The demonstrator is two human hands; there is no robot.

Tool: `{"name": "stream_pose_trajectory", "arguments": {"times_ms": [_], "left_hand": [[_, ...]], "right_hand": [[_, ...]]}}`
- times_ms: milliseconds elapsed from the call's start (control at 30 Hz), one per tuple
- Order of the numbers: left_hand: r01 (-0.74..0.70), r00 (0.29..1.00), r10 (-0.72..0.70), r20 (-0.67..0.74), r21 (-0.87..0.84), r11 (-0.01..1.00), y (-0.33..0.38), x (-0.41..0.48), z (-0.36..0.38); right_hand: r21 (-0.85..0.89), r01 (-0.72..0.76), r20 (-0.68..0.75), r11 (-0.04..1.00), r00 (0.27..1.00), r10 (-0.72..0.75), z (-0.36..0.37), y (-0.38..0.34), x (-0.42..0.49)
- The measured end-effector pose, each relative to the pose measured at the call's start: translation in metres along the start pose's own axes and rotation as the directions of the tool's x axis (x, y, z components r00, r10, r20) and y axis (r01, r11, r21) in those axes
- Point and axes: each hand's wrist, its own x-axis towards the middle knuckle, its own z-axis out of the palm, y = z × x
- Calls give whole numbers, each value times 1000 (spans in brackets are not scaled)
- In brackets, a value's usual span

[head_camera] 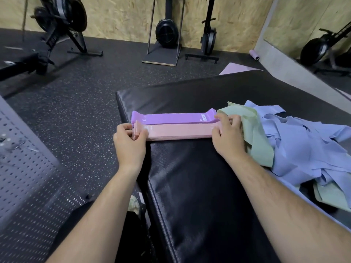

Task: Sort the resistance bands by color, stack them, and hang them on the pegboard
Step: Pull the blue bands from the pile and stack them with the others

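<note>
Left hand (131, 138), right hand (228, 132): stack (178, 131) ends

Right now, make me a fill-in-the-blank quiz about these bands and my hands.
The left hand and right hand hold the pink stack by its two ____.
The purple stack lies on the pink stack's ____ side.
The loose pile mixes blue and ____ bands.
Everything rests on a ____ mat.
Answers: ends, far, green, black.
</note>
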Motion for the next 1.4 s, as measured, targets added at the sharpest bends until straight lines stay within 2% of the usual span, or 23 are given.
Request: {"name": "stream_pose_trajectory", "arguments": {"times_ms": [167,233,367,433,533,700,833,967,1133,1300,1400], "left_hand": [[-175,985,169,43,186,967,-6,-5,5],[-180,983,163,84,272,945,-10,-5,7],[-174,984,149,99,323,930,-11,-3,6],[-205,979,191,77,420,884,-7,-5,5],[-330,938,335,89,529,782,-3,-10,8],[-579,812,520,266,476,661,1,-30,25],[-699,715,569,407,371,612,6,-52,39],[-744,656,585,477,276,609,12,-71,47],[-815,553,640,534,188,548,17,-98,51],[-870,444,668,598,106,482,29,-150,60],[-870,385,653,652,20,493,41,-188,69]], "right_hand": [[-8,40,-7,999,999,-40,8,5,-2],[-7,39,9,999,999,-39,7,5,-3],[6,32,24,999,999,-32,4,4,-7],[28,31,32,999,999,-32,2,3,-10],[27,84,69,996,994,-86,0,1,-17],[-13,123,149,992,981,-120,-6,-8,-38],[18,72,152,997,986,-74,-11,-20,-55],[120,101,139,988,983,-117,-16,-25,-74],[158,127,57,979,989,-138,-37,-27,-110],[114,6,47,993,999,-11,-81,-5,-162],[79,-41,4,996,999,41,-109,14,-194]]}}
